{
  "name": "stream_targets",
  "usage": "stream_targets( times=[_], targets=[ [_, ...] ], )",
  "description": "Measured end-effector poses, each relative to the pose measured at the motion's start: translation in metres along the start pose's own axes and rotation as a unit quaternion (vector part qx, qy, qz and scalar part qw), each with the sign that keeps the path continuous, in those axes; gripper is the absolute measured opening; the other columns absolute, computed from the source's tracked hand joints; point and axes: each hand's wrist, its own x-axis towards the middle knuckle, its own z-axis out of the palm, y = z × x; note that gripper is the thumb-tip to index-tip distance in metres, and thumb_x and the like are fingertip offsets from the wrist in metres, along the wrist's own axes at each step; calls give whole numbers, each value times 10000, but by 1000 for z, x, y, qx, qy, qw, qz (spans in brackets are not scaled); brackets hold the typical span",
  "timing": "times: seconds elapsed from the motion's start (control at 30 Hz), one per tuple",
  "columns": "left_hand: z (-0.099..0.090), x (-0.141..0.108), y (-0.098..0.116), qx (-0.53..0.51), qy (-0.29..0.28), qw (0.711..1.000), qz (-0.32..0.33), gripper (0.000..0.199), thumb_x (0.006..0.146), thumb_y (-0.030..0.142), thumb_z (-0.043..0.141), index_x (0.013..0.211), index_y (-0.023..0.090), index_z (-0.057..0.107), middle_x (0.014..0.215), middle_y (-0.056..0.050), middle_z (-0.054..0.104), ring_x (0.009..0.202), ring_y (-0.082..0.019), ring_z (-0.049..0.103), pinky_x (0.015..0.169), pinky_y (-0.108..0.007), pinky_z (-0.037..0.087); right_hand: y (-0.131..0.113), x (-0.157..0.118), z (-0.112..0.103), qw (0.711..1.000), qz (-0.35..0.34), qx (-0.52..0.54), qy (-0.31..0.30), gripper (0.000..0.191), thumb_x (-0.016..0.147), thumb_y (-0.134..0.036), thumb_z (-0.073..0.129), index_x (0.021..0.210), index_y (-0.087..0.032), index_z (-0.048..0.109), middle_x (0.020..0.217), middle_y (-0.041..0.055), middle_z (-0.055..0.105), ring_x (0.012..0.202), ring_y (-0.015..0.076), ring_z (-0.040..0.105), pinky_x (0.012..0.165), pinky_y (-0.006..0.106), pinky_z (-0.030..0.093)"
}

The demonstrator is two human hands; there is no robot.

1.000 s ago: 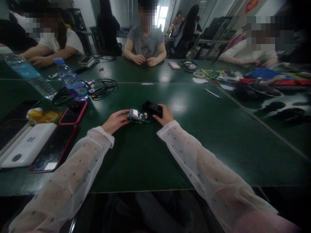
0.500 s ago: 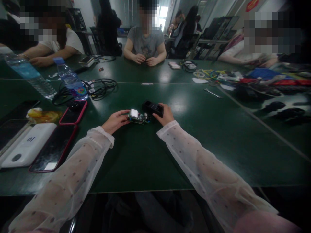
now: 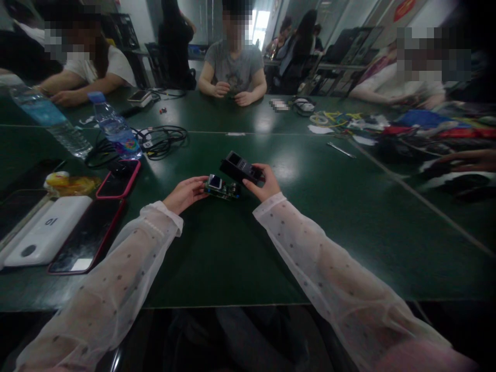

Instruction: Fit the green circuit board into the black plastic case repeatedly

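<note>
Between thumb and fingers, my left hand [image 3: 188, 191] grips the left end of a green circuit board [image 3: 228, 190] with a small square screen [image 3: 215, 182] on top. My right hand [image 3: 265, 182] is closed on the right end of a black plastic casing [image 3: 239, 166], which has a rectangular window opening and small holes in its face. The casing is tilted, just above and behind the right part of the board. Whether the two parts touch I cannot tell.
Phones [image 3: 87, 235], a white power bank [image 3: 49, 231] and two water bottles [image 3: 116, 129] are at left, near coiled black cables [image 3: 166, 140]. A tweezers-like metal tool [image 3: 341, 150] lies right of centre. Cables and bags [image 3: 430, 124] crowd the far right. People sit across the table.
My right hand has tipped the casing up and turned it, so its windowed face shows more. The board is tilted slightly, and its screen now looks dark instead of white.
</note>
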Motion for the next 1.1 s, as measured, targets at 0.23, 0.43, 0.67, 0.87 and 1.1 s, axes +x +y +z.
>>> stream_targets(
  times=[0.23,0.43,0.67,0.87,1.1],
  targets=[
    [1,1,-1,-17,9,1000,5,198,853,53,566,1003,114,680,818,-67,688,782,-150,663,780,-323,568,-27,-11,6,996,-26,53,-73,481,739,-371,693,1147,-232,481,1131,90,618,1052,263,618,920,464,506],
    [0,3,-2,-24,9,1000,7,129,863,88,581,946,115,676,849,-70,687,776,-150,661,773,-318,570,-22,-12,7,992,-48,50,-104,488,740,-367,695,1171,-261,490,1181,83,606,1112,278,600,936,487,498],
    [0,4,-3,-27,10,1000,3,138,904,165,557,946,123,681,864,-89,680,803,-167,657,762,-322,572,0,-11,18,980,-60,-50,-184,552,767,-385,675,1268,-268,475,1216,90,605,1109,295,592,931,507,494],
    [1,3,-3,-13,12,1000,3,165,925,204,549,985,123,680,887,-97,669,828,-173,648,758,-317,569,1,-12,19,975,-81,-75,-193,597,802,-399,652,1344,-288,427,1323,95,562,1185,307,553,979,527,460],
    [2,2,-3,-5,-2,1000,16,147,905,183,582,1001,133,683,970,-101,670,868,-171,647,786,-322,565,0,-12,17,970,-79,-94,-210,664,775,-355,699,1360,-299,391,1323,96,556,1187,307,551,975,531,461]
  ],
)
